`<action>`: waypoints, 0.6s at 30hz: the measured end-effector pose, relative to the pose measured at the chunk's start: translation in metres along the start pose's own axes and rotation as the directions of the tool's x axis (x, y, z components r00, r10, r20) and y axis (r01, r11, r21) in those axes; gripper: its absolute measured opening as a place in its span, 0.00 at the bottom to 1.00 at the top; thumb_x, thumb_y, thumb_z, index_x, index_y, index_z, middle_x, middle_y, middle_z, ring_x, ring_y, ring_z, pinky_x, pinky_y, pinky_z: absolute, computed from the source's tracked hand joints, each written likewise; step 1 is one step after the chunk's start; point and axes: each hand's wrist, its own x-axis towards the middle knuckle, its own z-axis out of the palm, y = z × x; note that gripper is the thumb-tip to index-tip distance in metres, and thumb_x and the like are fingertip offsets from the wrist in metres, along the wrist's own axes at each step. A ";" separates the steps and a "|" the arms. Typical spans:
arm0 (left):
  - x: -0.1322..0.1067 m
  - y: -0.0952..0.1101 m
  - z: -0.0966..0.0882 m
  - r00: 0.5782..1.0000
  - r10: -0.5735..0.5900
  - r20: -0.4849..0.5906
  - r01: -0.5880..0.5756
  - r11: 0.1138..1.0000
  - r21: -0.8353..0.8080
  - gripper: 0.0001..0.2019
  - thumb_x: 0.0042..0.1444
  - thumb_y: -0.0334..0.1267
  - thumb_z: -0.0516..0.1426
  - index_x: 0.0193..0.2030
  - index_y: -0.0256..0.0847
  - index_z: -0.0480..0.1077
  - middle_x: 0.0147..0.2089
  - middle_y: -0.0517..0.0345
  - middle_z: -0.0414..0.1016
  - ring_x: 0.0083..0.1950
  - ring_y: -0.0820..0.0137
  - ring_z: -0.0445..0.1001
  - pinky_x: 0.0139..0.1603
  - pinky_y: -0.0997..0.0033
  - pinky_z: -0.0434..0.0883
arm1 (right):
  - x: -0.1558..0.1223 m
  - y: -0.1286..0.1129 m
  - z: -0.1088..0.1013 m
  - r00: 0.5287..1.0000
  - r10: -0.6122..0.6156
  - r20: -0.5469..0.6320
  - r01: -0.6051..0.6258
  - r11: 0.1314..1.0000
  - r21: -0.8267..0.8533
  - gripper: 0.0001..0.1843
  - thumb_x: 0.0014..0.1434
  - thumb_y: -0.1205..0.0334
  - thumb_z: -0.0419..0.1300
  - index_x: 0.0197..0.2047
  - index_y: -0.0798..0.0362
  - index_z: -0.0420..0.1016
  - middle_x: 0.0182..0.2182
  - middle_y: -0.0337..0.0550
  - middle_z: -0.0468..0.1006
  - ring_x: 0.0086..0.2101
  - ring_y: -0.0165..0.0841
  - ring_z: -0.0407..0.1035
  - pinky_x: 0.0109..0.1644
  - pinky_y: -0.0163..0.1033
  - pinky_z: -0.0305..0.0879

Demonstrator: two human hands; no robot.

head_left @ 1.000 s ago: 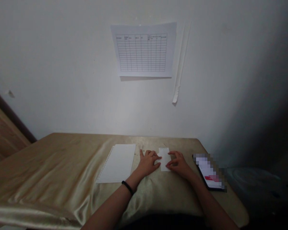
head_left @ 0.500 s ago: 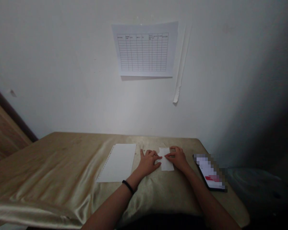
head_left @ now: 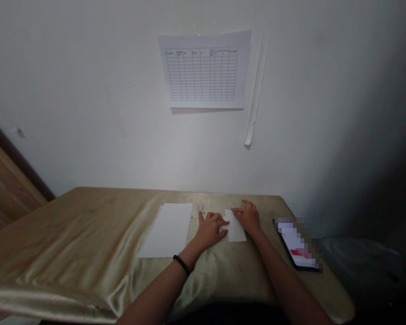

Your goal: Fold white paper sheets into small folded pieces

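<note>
While both hands rest palm-down on the worktop (head_left: 88,216), neither has a grip on anything. The left hand (head_left: 209,228) lies open with its fingers slightly bent, and its fingertips press on the left edge of the slip (head_left: 236,232). The right hand (head_left: 247,217) is also open, fingers extended, and bears on the slip's far right part. The slip lies flat near the far edge, right of centre, between the two hands. A black band (head_left: 182,264) sits on the left wrist. A larger sheet (head_left: 167,230) with a perforated left edge lies flat just left of the left hand. A phone (head_left: 299,246) lies lit near the right edge, apart from the right hand. A chart (head_left: 205,70) hangs on the wall above.
</note>
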 end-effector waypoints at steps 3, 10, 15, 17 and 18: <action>0.000 0.000 0.000 1.000 -0.002 -0.007 0.002 1.000 -0.021 0.15 0.61 0.47 0.60 0.55 0.59 0.75 0.56 0.57 0.74 0.62 0.54 0.64 0.66 0.21 0.37 | -0.002 -0.001 -0.002 0.999 0.001 0.037 0.000 1.000 -0.023 0.10 0.60 0.56 0.63 0.44 0.41 0.84 0.61 0.48 0.68 0.61 0.49 0.58 0.63 0.54 0.58; 0.000 -0.002 0.000 0.999 -0.033 -0.019 0.031 0.997 -0.075 0.11 0.61 0.49 0.60 0.49 0.57 0.77 0.55 0.59 0.73 0.63 0.55 0.64 0.67 0.24 0.38 | -0.004 -0.001 -0.007 0.994 -0.008 0.108 0.011 1.000 -0.022 0.15 0.59 0.55 0.64 0.49 0.40 0.82 0.61 0.47 0.66 0.62 0.47 0.56 0.65 0.53 0.55; 0.000 -0.003 0.000 0.997 -0.070 -0.030 0.068 0.995 -0.077 0.12 0.58 0.48 0.63 0.49 0.55 0.75 0.55 0.58 0.73 0.63 0.55 0.64 0.67 0.26 0.39 | -0.006 0.000 -0.010 0.991 -0.041 0.126 0.035 0.998 0.050 0.13 0.54 0.57 0.68 0.44 0.42 0.84 0.59 0.46 0.69 0.61 0.46 0.57 0.65 0.51 0.55; 0.001 -0.003 -0.001 0.993 -0.111 -0.033 0.109 0.992 -0.065 0.17 0.57 0.48 0.63 0.53 0.54 0.73 0.57 0.56 0.72 0.63 0.54 0.64 0.68 0.27 0.39 | -0.006 0.002 -0.009 0.993 -0.040 0.113 0.031 0.996 0.081 0.12 0.53 0.58 0.69 0.43 0.43 0.84 0.57 0.47 0.71 0.60 0.46 0.58 0.65 0.51 0.55; 0.001 -0.002 -0.001 0.990 -0.140 -0.035 0.138 0.989 -0.059 0.20 0.57 0.49 0.63 0.56 0.53 0.72 0.58 0.54 0.71 0.64 0.54 0.63 0.69 0.28 0.40 | -0.006 0.003 -0.009 0.994 -0.039 0.102 0.029 0.995 0.098 0.12 0.52 0.59 0.69 0.42 0.44 0.84 0.56 0.47 0.71 0.59 0.45 0.58 0.65 0.50 0.56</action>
